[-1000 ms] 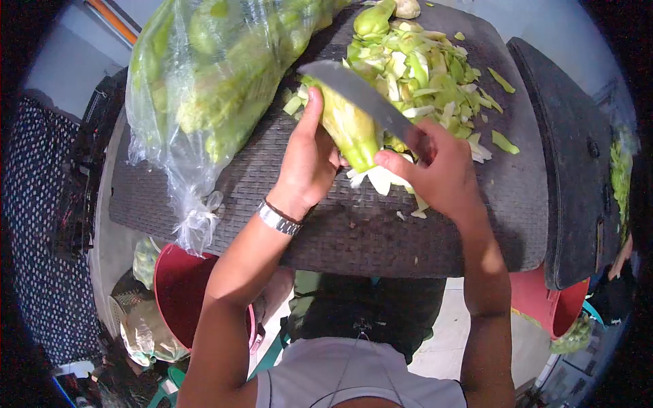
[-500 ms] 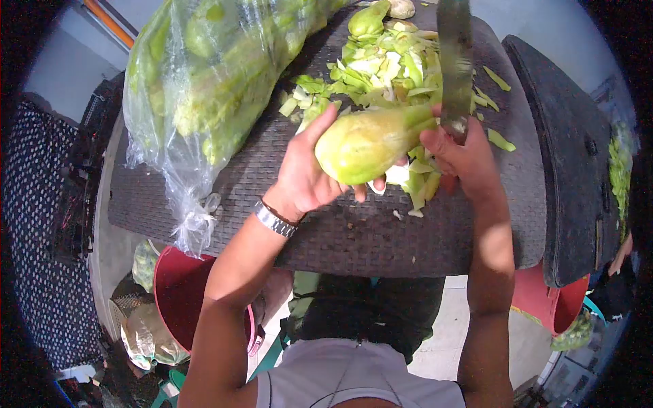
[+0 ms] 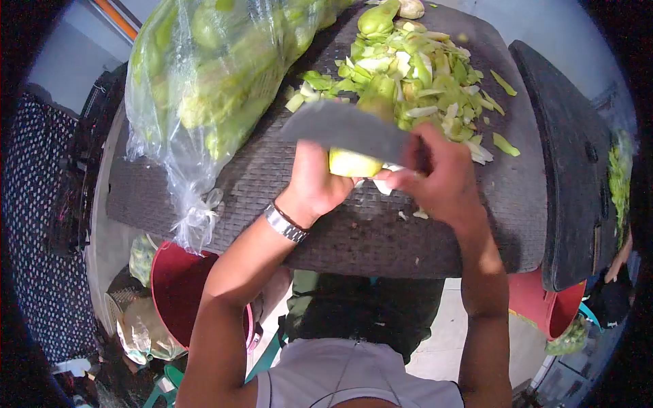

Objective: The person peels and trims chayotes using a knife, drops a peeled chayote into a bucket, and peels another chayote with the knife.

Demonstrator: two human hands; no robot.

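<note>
My left hand point(image 3: 314, 182) is wrapped round a pale green chayote point(image 3: 354, 163), its fingers partly hidden beneath it. A broad-bladed knife point(image 3: 347, 130) lies across the upper side of the chayote, its blade pointing left and covering much of it. My right hand point(image 3: 441, 175) grips the knife's handle, which is mostly hidden in the fingers. Beyond both hands a heap of green and white peelings point(image 3: 435, 85) spreads over the dark woven tabletop point(image 3: 367, 238). Another green chayote point(image 3: 377, 20) sits at the far end of the heap.
A large knotted clear plastic bag point(image 3: 218, 88) full of chayotes fills the table's left side. Red containers point(image 3: 180, 285) stand below the table on both sides. Another dark tabletop point(image 3: 561, 163) stands close on the right.
The knife has swung from upright at the right to lying leftward across the chayote. My right hand has moved left and slightly down; the chayote has turned in my left hand.
</note>
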